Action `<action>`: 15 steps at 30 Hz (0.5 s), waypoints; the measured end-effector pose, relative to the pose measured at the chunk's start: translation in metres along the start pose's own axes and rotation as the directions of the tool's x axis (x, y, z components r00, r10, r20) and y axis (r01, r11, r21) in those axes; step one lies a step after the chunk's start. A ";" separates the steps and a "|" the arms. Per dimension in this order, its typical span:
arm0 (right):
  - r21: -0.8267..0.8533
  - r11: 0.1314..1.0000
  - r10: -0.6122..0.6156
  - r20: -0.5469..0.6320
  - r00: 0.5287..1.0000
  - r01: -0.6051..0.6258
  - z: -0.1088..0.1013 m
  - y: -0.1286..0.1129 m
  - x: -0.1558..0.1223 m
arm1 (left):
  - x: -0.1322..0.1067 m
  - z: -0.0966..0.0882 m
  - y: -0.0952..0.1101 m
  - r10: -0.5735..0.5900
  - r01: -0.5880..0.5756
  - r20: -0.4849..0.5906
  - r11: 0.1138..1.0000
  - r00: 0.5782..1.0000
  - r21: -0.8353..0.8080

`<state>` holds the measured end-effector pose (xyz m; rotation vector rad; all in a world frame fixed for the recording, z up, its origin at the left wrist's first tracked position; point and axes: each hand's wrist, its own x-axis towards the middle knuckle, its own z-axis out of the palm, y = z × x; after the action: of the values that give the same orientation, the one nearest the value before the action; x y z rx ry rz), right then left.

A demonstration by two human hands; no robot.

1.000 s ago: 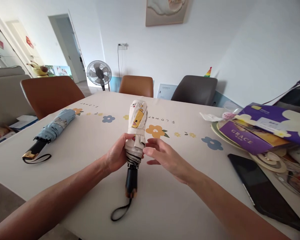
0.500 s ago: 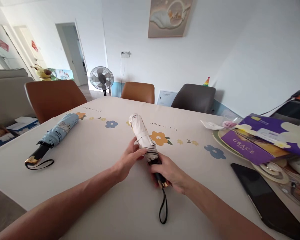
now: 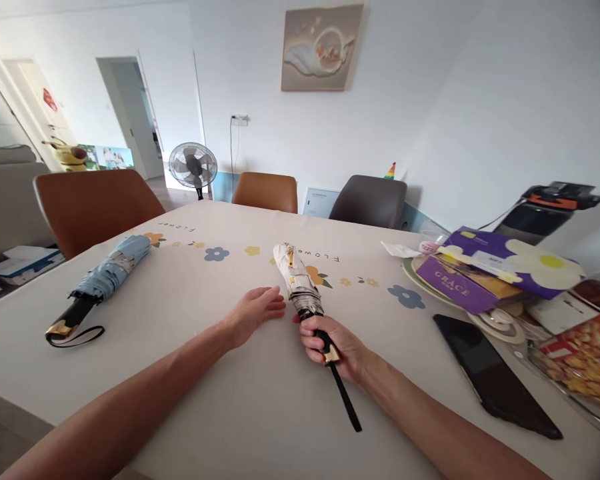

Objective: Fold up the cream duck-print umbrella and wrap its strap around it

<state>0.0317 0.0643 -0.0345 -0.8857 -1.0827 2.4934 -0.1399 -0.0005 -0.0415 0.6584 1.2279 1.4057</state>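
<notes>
A folded white umbrella (image 3: 300,283) points away from me over the middle of the table. My right hand (image 3: 333,343) is wrapped round its black handle, near the gold end, and a black wrist strap (image 3: 347,398) hangs out below. Just left of the umbrella, my left hand (image 3: 257,313) holds nothing; its fingers are stretched out and apart from the fabric. A folded light-blue umbrella (image 3: 113,267) with a black and gold handle lies on the table to the left, touched by neither hand.
The flower-printed white tablecloth (image 3: 205,413) covers the table. At right lie a black phone (image 3: 495,377), purple boxes (image 3: 445,283) and a clear pack of food (image 3: 585,357). Chairs (image 3: 265,192) stand along the far edge, with a fan (image 3: 193,167) behind.
My left hand has let go of the white umbrella and moved slightly left. The umbrella has rolled in my right hand, showing another side, and its strap has swung right. The view has shifted.
</notes>
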 end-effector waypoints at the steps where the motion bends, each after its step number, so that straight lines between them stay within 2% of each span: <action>1: -0.011 1.000 -0.025 0.011 1.000 0.025 0.002 0.002 -0.002 | -0.002 0.003 0.000 -0.006 0.007 0.064 1.000 0.998 -0.015; 4: -0.078 0.996 -0.038 0.048 0.998 0.042 0.013 0.012 -0.012 | -0.011 0.013 0.001 -0.004 0.026 0.253 0.996 0.967 -0.083; 6: -0.142 0.989 -0.023 0.079 0.997 0.034 0.022 0.020 -0.022 | -0.018 0.019 0.003 -0.005 0.053 0.332 0.989 0.943 -0.137; 10: -0.231 0.971 -0.026 0.165 0.986 0.064 0.041 0.037 -0.044 | -0.033 0.027 0.007 -0.052 0.148 0.414 0.968 0.909 -0.204; 13: -0.190 0.978 -0.039 0.249 0.968 0.089 0.051 0.051 -0.059 | -0.052 0.029 0.006 -0.043 0.184 0.464 0.947 0.885 -0.263; 15: -0.139 0.986 -0.048 0.316 0.948 0.097 0.058 0.063 -0.067 | -0.070 0.029 0.004 -0.010 0.171 0.466 0.937 0.885 -0.304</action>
<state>0.0456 -0.0421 -0.0216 -0.4844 -1.3942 2.5721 -0.0976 -0.0570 -0.0123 0.6342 0.6147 1.2461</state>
